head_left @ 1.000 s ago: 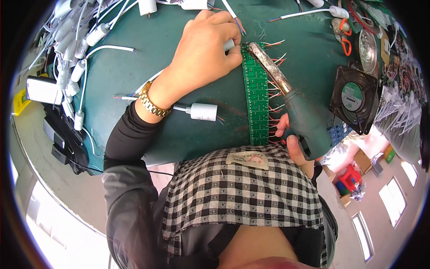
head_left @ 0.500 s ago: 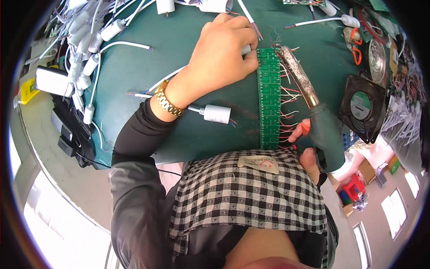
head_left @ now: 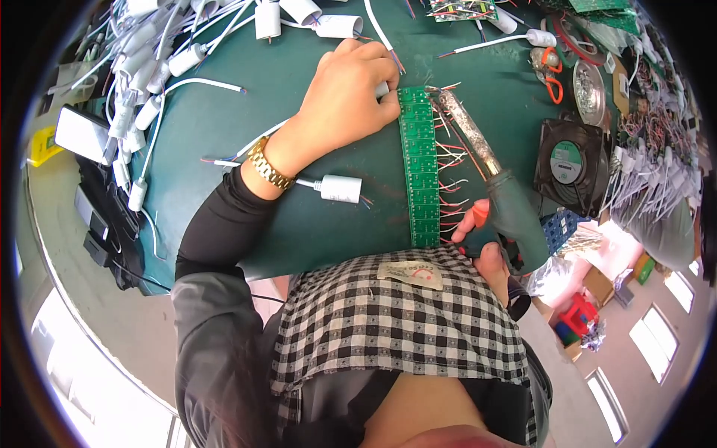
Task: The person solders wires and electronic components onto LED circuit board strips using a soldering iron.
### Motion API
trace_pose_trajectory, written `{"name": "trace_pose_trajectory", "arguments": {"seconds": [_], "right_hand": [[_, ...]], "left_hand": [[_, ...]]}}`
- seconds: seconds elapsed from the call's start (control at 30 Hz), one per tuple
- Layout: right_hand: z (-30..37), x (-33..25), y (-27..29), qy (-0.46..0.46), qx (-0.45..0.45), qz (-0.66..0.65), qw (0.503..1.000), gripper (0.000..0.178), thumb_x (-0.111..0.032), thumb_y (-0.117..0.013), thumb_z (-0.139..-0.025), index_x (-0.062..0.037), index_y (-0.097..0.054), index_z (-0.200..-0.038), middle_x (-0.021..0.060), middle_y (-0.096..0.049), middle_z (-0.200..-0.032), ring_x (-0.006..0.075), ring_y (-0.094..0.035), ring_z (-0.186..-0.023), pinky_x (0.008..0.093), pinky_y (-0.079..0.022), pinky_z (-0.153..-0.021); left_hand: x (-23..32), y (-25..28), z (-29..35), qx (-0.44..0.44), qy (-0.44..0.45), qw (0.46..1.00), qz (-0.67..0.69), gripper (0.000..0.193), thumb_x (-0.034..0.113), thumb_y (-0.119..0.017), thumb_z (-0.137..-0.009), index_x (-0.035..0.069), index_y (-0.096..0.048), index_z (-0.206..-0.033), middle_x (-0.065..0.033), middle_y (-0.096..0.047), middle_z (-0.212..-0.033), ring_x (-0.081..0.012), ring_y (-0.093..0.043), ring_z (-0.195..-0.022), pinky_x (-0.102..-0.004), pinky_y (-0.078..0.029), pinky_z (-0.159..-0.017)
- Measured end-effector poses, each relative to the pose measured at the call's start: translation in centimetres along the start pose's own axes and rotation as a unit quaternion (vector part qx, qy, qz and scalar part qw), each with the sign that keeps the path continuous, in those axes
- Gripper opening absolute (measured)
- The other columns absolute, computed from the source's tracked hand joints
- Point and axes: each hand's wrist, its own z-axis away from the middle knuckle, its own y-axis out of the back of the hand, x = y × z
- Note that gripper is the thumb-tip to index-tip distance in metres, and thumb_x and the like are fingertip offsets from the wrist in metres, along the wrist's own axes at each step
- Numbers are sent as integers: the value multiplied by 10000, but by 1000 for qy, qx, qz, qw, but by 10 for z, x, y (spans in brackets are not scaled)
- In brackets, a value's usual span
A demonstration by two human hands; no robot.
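A long strip of green circuit boards (head_left: pixel 424 175) lies on the dark green work surface, with thin red and white wires sticking out along its right side. At the far end of the strip, my left hand (head_left: pixel 352 88) is closed around a white lamp-holder-like part (head_left: pixel 382 89). The hand covers most of that part. My right hand (head_left: pixel 489 257) grips a soldering iron (head_left: pixel 467 128) with a dark green handle. The iron's tip points at the strip's far right corner; whether it touches cannot be made out. Left of the strip lies a white cable connector (head_left: pixel 340 188) with bare wire ends.
White corded connectors (head_left: pixel 138 71) are heaped at the far left beside a phone-like device (head_left: pixel 82 134). To the right are a black fan (head_left: pixel 571 164), orange-handled scissors (head_left: pixel 551 75) and a round metal tin (head_left: pixel 588 93). Bundled wires (head_left: pixel 650 179) hang beyond the fan.
The whole view has shifted, so everything appears farther left and slightly lower at the top. Both hands keep nearly the same places relative to the board strip, with the same grips.
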Motion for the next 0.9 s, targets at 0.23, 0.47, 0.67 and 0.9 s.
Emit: {"name": "trace_pose_trajectory", "arguments": {"seconds": [0.23,0.47,0.67,0.9], "right_hand": [[12,10,4,94,43,1,995,676,-480,-635,-848,22,-405,-1239,149,-541,-904,208,-578,-744,301,-493,-638],[21,-6,6,87,17,25,996,637,-443,-600,-885,36,-392,-1251,161,-540,-933,211,-577,-785,325,-504,-709],[27,14,14,152,44,-20,987,556,-372,-561,-915,38,-392,-1250,161,-537,-921,201,-568,-769,306,-497,-687],[29,20,11,118,58,-27,991,584,-439,-532,-909,20,-395,-1243,141,-534,-886,184,-548,-725,293,-469,-655]], "left_hand": [[-3,2,-5,-23,-23,999,-12,105,10,-635,-663,19,-564,-740,-99,-626,-953,-312,-559,-897,-377,-461,-783],[11,24,-9,-115,-48,991,-42,119,61,-641,-696,25,-549,-763,-137,-529,-902,-360,-517,-838,-400,-420,-730],[24,38,34,25,-65,996,-52,254,72,-679,-747,14,-567,-967,-155,-567,-1112,-338,-560,-956,-402,-459,-822],[62,50,98,-176,-7,981,-80,343,8,-657,-763,29,-521,-1077,-150,-514,-1194,-351,-499,-1068,-418,-418,-879]]}}
